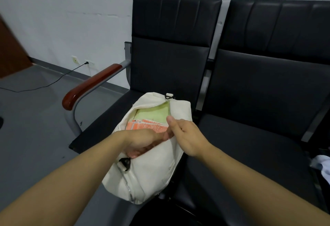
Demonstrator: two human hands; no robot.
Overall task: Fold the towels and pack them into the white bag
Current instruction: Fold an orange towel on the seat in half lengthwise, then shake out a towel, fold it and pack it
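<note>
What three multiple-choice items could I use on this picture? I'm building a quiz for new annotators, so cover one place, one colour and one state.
1. Where does the white bag lie?
A. on the floor
B. on the black seat next to the wooden armrest
C. hung on a backrest

2. Which colours are the towels seen in the bag's opening?
A. blue and grey
B. both white
C. green and orange

3. How is the bag's top?
A. open
B. zipped shut
C. tied with cord

Answers:
1 B: the bag rests on the seat nearest the armrest.
2 C: a green towel lies beyond an orange one.
3 A: the towels show through the gap, with the left hand at it and the right hand on its edge.
</note>
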